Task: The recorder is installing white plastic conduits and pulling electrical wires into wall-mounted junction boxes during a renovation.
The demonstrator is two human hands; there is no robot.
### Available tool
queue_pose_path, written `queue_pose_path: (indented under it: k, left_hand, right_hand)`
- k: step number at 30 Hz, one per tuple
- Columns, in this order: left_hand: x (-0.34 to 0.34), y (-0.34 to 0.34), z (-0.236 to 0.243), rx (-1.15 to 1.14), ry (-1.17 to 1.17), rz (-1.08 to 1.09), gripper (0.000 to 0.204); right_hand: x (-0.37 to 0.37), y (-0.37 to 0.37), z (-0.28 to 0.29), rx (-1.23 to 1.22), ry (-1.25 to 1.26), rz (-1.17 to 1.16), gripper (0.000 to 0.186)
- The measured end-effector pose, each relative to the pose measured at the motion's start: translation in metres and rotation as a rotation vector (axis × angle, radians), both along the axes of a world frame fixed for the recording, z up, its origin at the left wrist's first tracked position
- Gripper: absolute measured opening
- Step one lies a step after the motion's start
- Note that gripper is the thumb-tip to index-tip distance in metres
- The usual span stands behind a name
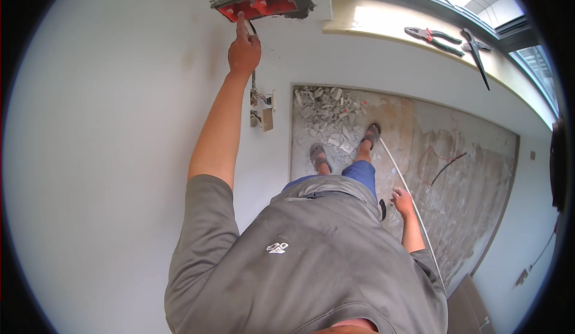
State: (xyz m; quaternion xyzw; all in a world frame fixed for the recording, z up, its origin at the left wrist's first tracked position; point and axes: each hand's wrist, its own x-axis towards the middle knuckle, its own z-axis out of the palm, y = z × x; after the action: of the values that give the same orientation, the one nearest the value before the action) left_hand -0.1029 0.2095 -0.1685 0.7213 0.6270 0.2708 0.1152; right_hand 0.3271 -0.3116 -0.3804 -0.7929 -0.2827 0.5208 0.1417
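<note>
A red wall box (pixel 272 5) sits recessed in the white wall at the top, with rough grey mortar (pixel 304 3) around it. My left hand (pixel 244 52) reaches up to its lower edge, index finger stretched out and touching the box, other fingers bent. A dark cable (pixel 254 78) runs down the wall beside that hand; whether the bent fingers touch it is hidden. My right hand (pixel 403 201) hangs beside my hip, its fingers loosely bent and apart, holding nothing. A long white pipe (pixel 407 184) slants close to it.
Broken rubble (pixel 328 111) covers the floor around my feet. Pliers (pixel 434 38) and a second black-handled tool (pixel 475 49) lie on the window sill (pixel 383 20). Two wall openings with wires (pixel 259 99) are below the box. A dark cable piece (pixel 448 167) lies on the floor.
</note>
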Motion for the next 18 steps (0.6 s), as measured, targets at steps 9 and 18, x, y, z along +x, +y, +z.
queue_pose_path:
  k: [9, 18]
  left_hand:
    - [0.013, -0.027, -0.033, -0.145, -0.428, 0.066, 0.034]
    - [0.000, 0.003, -0.077, -0.552, -1.426, 0.453, 0.018]
  right_hand:
    - [-0.001, -0.014, -0.009, -0.031, 0.034, -0.043, 0.035]
    - [-0.001, 0.003, 0.026, -0.016, -0.034, -0.011, 0.034]
